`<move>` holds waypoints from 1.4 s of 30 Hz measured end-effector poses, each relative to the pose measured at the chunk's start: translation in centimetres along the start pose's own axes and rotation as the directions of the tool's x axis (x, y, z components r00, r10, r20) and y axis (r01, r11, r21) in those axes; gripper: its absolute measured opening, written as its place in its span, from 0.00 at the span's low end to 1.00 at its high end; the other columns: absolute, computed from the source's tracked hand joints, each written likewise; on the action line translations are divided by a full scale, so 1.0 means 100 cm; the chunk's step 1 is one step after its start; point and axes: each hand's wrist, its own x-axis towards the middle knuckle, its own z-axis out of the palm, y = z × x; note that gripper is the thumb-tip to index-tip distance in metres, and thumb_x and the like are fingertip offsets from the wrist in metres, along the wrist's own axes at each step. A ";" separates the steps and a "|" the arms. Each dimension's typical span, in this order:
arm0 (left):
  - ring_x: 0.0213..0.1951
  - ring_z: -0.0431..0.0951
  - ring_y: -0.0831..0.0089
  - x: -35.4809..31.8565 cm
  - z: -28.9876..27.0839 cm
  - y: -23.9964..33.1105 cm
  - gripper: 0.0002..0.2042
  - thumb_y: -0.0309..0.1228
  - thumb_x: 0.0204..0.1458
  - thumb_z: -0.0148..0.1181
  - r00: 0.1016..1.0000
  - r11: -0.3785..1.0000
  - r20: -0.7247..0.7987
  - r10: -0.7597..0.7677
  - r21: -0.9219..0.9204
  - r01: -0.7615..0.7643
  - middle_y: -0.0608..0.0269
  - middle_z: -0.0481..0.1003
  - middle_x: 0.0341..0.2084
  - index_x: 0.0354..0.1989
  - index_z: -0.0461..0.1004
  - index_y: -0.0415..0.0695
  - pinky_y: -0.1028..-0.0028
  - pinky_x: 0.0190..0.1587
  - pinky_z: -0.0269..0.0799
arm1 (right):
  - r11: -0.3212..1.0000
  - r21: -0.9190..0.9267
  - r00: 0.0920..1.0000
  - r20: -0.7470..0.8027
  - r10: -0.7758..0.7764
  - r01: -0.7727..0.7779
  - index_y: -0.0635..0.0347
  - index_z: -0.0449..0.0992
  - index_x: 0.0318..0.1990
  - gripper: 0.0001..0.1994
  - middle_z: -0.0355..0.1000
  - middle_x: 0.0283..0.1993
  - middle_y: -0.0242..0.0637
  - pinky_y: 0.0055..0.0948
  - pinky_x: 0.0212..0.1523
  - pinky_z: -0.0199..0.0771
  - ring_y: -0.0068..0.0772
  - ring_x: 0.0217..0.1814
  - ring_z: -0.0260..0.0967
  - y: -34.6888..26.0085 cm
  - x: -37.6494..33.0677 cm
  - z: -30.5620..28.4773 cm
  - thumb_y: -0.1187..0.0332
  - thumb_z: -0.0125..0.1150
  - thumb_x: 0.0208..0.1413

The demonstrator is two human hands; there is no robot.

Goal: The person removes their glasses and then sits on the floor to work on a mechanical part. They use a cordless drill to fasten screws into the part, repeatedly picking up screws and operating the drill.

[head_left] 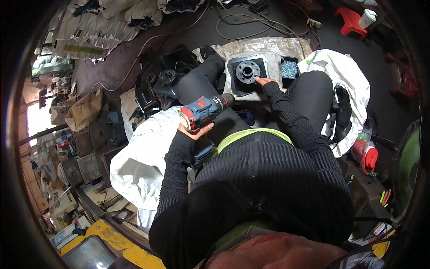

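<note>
Flanged black part [247, 71]: round hub on a square plate, lying on a pale sheet [268, 47] on the floor between the person's knees. Right hand [263, 81]: fingertips resting on the part's lower right edge, fingers loosely spread, gripping nothing. Left hand [193, 130]: closed around the grip of a blue-and-red drill [204, 111], chuck pointing toward the part. Tray [289, 68]: small, black, just right of the part, holding bright screws. Like black parts [163, 80]: piled at left. White sacks [141, 157]: beside both legs. Red stool [350, 20], cables [251, 22]: beyond, well apart.
</note>
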 end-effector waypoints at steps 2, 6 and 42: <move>0.39 0.73 0.70 0.002 -0.005 0.010 0.23 0.30 0.34 0.68 1.000 0.983 0.016 0.009 0.185 -0.012 0.61 0.73 0.36 0.42 0.69 0.38 0.73 0.46 0.66 | 1.000 -0.011 0.999 -0.019 0.025 -0.025 0.56 0.78 0.29 0.19 0.58 0.13 0.26 0.22 0.16 0.50 0.18 0.14 0.51 0.000 -0.001 0.000 0.48 0.58 0.45; 0.40 0.73 0.70 -0.001 -0.004 0.015 0.21 0.29 0.35 0.67 0.996 0.992 -0.001 -0.095 -0.082 0.094 0.61 0.72 0.37 0.41 0.70 0.41 0.73 0.46 0.66 | 0.999 -0.053 1.000 -0.017 -0.006 0.005 0.57 0.78 0.28 0.18 0.58 0.13 0.25 0.21 0.16 0.49 0.18 0.14 0.51 0.003 0.003 0.002 0.50 0.58 0.45; 0.44 0.71 0.69 0.036 0.032 0.046 0.28 0.25 0.33 0.64 0.935 0.921 0.301 0.186 0.279 -0.273 0.60 0.70 0.41 0.48 0.63 0.41 0.74 0.48 0.66 | 0.134 0.883 0.851 0.469 -0.236 -0.449 0.69 0.53 0.55 0.25 0.55 0.56 0.49 0.45 0.59 0.54 0.45 0.62 0.50 -0.081 -0.124 -0.021 0.86 0.39 0.45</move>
